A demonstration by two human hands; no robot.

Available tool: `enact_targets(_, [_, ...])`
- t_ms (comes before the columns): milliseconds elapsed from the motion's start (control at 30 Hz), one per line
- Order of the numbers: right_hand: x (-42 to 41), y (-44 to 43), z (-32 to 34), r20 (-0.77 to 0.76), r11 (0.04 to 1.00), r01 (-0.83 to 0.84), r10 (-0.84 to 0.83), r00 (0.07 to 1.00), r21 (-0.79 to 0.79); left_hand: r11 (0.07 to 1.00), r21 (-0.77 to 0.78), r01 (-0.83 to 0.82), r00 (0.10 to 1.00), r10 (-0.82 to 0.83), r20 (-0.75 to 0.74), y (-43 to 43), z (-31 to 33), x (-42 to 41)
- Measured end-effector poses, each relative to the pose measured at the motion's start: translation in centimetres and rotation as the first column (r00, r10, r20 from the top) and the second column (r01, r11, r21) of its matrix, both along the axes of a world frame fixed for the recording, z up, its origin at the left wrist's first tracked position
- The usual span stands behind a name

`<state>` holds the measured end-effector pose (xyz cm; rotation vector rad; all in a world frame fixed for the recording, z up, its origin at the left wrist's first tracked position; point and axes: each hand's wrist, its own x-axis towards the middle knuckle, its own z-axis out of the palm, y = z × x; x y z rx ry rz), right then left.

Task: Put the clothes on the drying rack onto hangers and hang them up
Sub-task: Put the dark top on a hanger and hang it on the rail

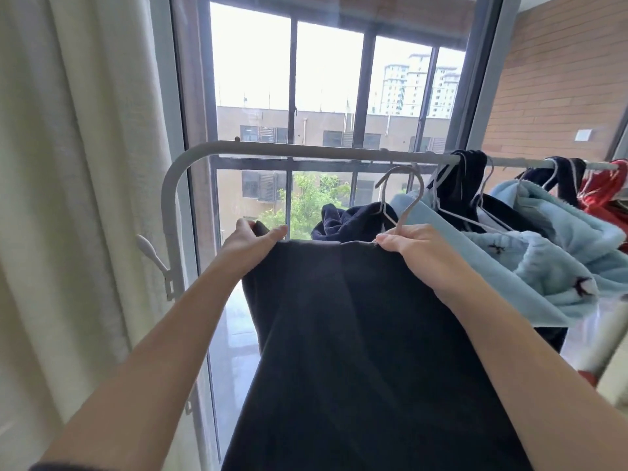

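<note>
The right hand (413, 248) is clenched on the top edge of a large black cloth garment (356, 351), and in the same grip it pinches the neck of a thin grey wire hanger (404, 198), whose hook curls up toward 12 o'clock just below the rail. The left hand (249, 241) is closed on the garment's other top corner at about 9 o'clock from the right hand, thumb in front and fingers behind the fabric. Between the two hands the top edge is pulled nearly level, and the cloth falls straight down toward 6 o'clock between the forearms.

Above the hands, the white metal drying rack (278, 149) runs its rail across the frame and bends down at 9 o'clock. At 3 o'clock from the right hand a fluffy light-blue fleece garment (530, 256) with small dark marks hangs from the rail on hangers. Behind it, a dark navy garment (353, 222) is bunched just beyond the black cloth's top edge. At the far 3 o'clock end a red garment (601, 195) hangs. A cream curtain (68, 164) fills the 9 o'clock side, beside the dark-framed window (326, 79).
</note>
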<state>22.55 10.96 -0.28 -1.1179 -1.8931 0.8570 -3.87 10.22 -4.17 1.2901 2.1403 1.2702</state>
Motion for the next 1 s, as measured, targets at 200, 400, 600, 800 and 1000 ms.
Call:
enact_targets(200, [0.5,0.5,0.2,0.083,0.998,-0.058,0.055,0.995,0.037,0.98,-0.177,0.091,0.979,-0.12,-0.165,0.4,0.7,0.2])
enact_targets(400, [2.0,1.8,0.6,0.131,0.999,0.043,-0.045,0.99,0.02,0.967,0.253,0.016,0.969,0.047,-0.242,0.1,0.1,0.8])
enact_targets(600, [2.8,2.4,0.7,0.098,0.994,0.113,-0.113,0.989,0.013,0.847,0.525,-0.081,0.995,0.096,-0.002,-1.9,-0.7,1.0])
enact_targets(800, [1.8,2.3,0.6,0.081,0.998,0.047,-0.05,0.995,0.038,0.997,-0.002,-0.074,0.971,0.071,-0.23,-1.8,-0.1,0.2])
enact_targets(1000, [0.4,1.5,0.8,0.253,0.992,-0.049,0.019,0.967,0.114,0.958,-0.286,0.028,0.893,-0.153,-0.424,0.1,1.7,2.8])
